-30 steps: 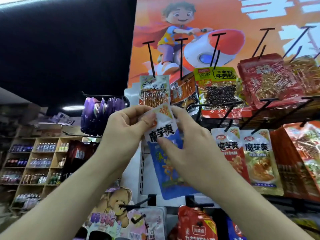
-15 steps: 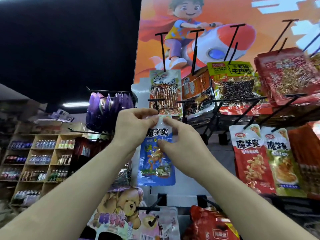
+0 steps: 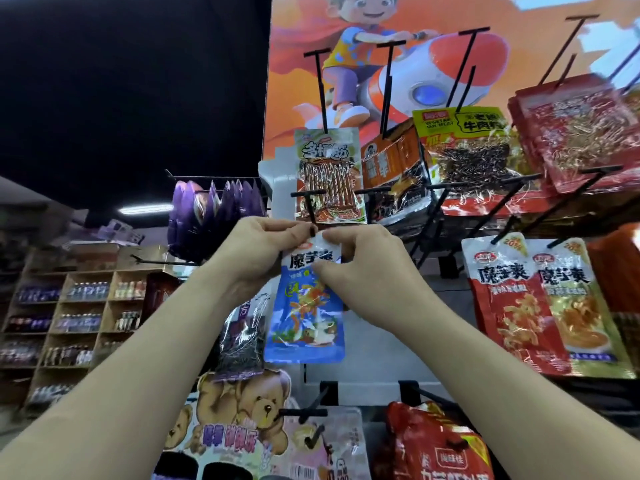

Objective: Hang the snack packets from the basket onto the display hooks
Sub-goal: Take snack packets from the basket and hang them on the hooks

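A blue and white snack packet [image 3: 306, 313] hangs upright between my hands in front of the display rack. My left hand [image 3: 258, 252] pinches its top left corner. My right hand [image 3: 367, 268] pinches the top right edge, thumb on the front. The packet's top sits right at the tip of a black display hook [image 3: 310, 209] in the middle row; whether the hole is over the tip I cannot tell. The basket is out of view.
Packets hang on the upper hooks: a striped one [image 3: 329, 174], orange ones [image 3: 391, 161], a yellow-topped one [image 3: 474, 157], red ones [image 3: 581, 133]. A red packet [image 3: 512, 306] and a gold packet [image 3: 578, 306] hang at right. Lower hooks [image 3: 304, 412] carry more bags. Shelves [image 3: 69, 317] stand far left.
Both hands have carried the blue packet up and away from me to the tip of the middle-row hook; the view has shifted with them.
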`<state>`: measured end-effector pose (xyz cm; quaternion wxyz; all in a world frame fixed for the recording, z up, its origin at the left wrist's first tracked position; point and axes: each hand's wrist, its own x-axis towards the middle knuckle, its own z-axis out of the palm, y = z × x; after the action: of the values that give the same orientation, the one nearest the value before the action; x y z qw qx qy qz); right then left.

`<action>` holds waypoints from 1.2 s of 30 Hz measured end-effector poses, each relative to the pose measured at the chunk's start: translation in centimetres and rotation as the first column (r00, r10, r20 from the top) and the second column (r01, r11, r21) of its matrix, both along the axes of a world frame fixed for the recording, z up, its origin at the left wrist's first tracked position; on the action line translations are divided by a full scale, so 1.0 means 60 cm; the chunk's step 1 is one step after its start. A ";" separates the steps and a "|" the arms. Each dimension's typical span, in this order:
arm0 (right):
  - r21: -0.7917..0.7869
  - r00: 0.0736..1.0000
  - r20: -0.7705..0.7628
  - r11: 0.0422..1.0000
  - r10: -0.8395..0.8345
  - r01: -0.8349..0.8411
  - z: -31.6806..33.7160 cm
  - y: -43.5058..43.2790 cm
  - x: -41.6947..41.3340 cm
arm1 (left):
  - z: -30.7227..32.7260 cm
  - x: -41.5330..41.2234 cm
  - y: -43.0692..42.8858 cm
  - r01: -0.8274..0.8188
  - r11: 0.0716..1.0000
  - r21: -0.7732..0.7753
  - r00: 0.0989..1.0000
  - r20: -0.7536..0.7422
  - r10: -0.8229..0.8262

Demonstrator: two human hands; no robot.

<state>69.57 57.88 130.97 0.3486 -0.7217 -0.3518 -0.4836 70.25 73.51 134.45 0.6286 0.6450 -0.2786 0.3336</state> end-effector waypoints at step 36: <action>0.011 0.801 0.017 0.801 -0.599 0.599 -0.043 -0.254 0.051 | -0.070 0.077 -0.282 -0.290 0.761 0.580 0.954 0.244 0.176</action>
<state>72.65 42.62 128.38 0.1764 -0.7903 -0.1083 -0.5767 74.87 56.60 130.27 0.3133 0.8107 -0.3426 0.3568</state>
